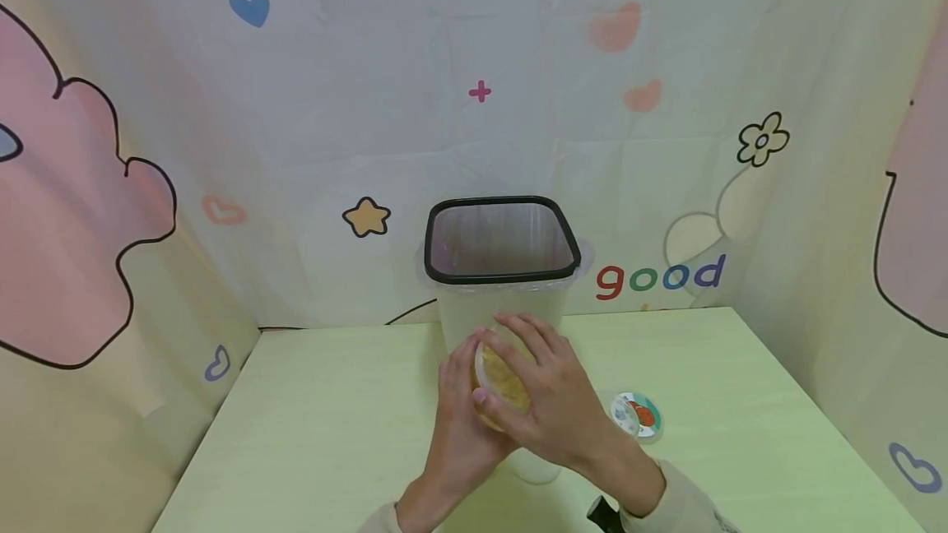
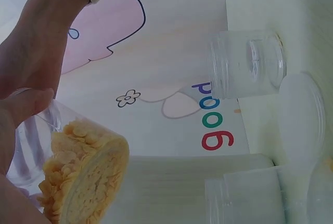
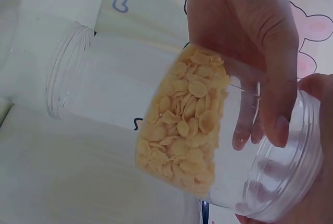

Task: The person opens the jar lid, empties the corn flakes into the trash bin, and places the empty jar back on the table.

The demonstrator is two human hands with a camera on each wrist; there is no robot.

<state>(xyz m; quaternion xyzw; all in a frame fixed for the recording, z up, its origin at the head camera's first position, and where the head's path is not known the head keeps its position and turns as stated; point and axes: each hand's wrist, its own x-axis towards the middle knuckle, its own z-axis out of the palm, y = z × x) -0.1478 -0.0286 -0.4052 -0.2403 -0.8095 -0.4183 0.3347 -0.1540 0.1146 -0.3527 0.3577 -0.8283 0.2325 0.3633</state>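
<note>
Now we've got our left hand [image 1: 461, 428] wrapped round the clear jar [image 3: 229, 151] of yellow flakes [image 3: 182, 125], right hand [image 1: 554, 403] gripping its top.

The back and both sides are enclosed by a pale, creased cloth [image 1: 355, 97], tinted yellowish toward the left and right edges. A big pink shape [image 1: 67, 220], outlined in black, is printed at far left; a blue heart [image 1: 250, 11] is set at upper left, a magenta cross [image 1: 480, 91] in the upper middle, a yellow-orange star [image 1: 366, 217] left of centre. At right, a flower [image 1: 763, 130] is drawn above the multicoloured word "good" [image 1: 657, 277]. The lower middle is filled by a pale green bench [image 1: 326, 426], softly lit.
</note>
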